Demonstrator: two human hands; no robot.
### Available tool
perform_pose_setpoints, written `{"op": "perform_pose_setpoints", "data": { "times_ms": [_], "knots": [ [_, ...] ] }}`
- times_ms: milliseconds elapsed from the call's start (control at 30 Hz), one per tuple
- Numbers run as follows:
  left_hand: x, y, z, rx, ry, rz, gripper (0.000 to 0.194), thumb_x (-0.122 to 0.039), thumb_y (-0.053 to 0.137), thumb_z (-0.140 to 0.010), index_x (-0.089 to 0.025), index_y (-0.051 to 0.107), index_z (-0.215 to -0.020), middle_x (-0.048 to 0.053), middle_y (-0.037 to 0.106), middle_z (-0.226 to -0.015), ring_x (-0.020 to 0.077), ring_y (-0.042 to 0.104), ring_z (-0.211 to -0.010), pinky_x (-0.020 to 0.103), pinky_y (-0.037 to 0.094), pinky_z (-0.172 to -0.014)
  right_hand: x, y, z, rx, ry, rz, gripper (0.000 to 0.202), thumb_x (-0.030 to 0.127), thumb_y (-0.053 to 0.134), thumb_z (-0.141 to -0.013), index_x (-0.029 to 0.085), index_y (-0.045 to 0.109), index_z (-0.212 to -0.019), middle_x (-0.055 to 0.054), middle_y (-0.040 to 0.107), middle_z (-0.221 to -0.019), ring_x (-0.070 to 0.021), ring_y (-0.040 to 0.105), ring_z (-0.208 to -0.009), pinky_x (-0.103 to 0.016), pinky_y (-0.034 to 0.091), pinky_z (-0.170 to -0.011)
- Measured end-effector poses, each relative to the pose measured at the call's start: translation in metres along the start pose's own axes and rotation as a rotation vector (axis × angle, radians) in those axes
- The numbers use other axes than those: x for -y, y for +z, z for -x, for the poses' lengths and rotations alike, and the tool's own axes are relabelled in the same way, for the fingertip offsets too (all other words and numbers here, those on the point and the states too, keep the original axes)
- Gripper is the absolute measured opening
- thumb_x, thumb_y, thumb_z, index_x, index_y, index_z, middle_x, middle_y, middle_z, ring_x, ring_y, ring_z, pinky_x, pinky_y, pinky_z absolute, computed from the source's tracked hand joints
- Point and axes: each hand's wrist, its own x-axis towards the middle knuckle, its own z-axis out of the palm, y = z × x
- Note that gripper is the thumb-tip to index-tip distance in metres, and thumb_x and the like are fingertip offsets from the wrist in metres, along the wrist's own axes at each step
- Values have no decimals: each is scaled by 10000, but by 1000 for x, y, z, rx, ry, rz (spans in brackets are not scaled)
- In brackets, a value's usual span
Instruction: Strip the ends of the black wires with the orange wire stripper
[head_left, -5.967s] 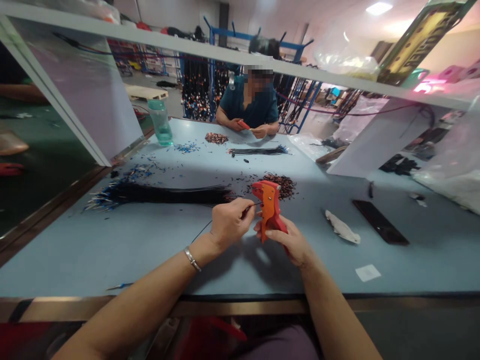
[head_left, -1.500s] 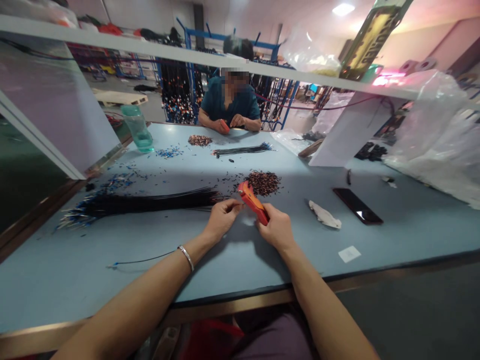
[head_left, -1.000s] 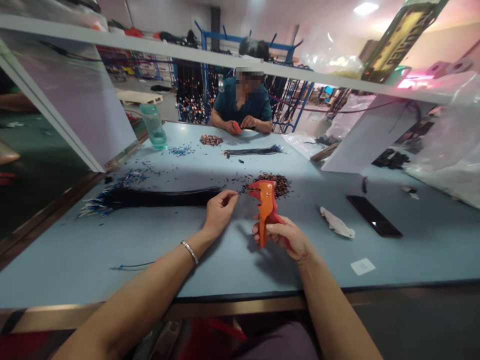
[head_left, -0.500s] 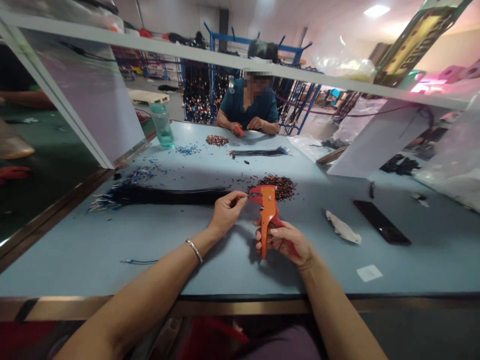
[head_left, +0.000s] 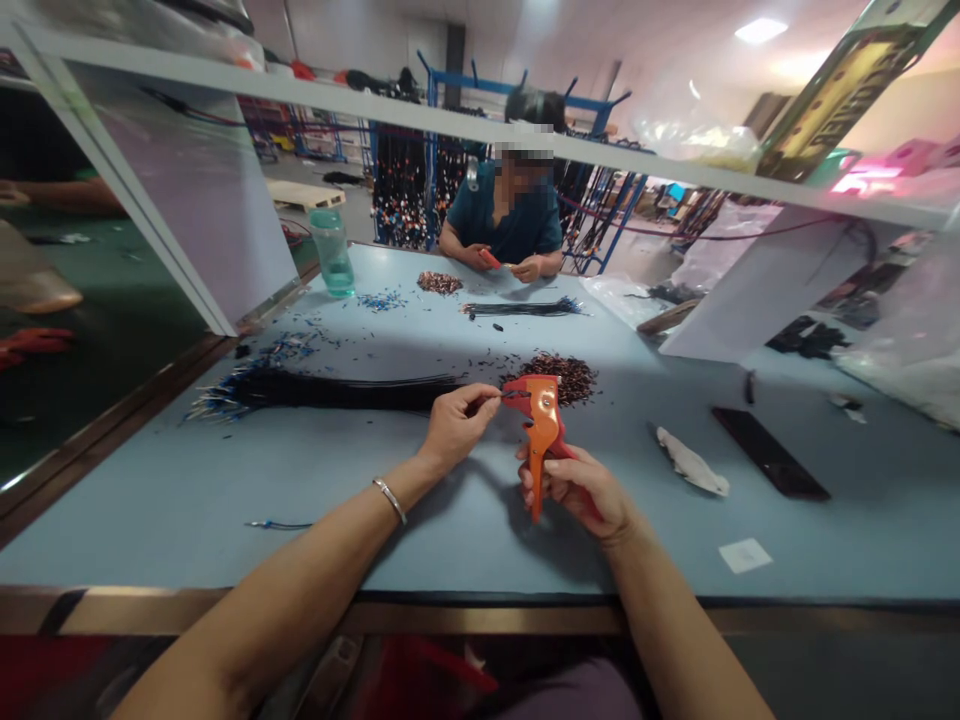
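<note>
My right hand (head_left: 589, 492) is wrapped around the handles of an orange and red wire stripper (head_left: 545, 428), held upright above the table. Between thumb and fingertips, my left hand (head_left: 459, 422) pinches a thin black wire (head_left: 506, 394), whose end reaches the stripper's jaws. Whether the jaws grip the wire is too small to tell. Beneath my left hand and off to its left lies a thick bundle of black wires (head_left: 337, 393) with blue and silvery ends. Behind the stripper's head spreads a pile of small dark and copper-coloured bits (head_left: 574, 375).
A co-worker (head_left: 504, 215) sits opposite, holding a red tool. Near that person are a smaller wire bundle (head_left: 525, 308) and a copper-coloured pile (head_left: 439, 283). A green bottle (head_left: 333, 255) stands at the left; a dark phone-like slab (head_left: 769, 452) lies right. A shelf (head_left: 420, 118) crosses above.
The view has shifted slightly. My hands keep the wire end at the stripper's jaws, with little visible movement. Across the table, the co-worker's hands and red tool have moved a little.
</note>
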Motion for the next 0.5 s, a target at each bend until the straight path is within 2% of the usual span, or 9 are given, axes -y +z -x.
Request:
{"op": "perform_pose_setpoints", "data": {
  "times_ms": [167, 500],
  "knots": [
    [1, -1, 0, -4, 37, -7, 181, -290, 600, -767, -150, 712, -790, 22, 660, -673, 113, 526, -590, 218, 411, -558, 0, 1, 0, 6, -13, 29, 243, 295, 645, -759, 138, 599, -939, -24, 619, -718, -158, 614, -565, -289, 497, -497],
    [-1, -3, -1, -9, 54, -44, 156, -260, 603, -760, -170, 729, -776, 44, 723, -739, 144, 612, -647, 243, 466, -612, 1, 5, 1, -54, -10, 95, 239, 331, 680, -738, 141, 593, -856, -4, 578, -644, -136, 568, -498, -260, 472, -428]
  ]
}}
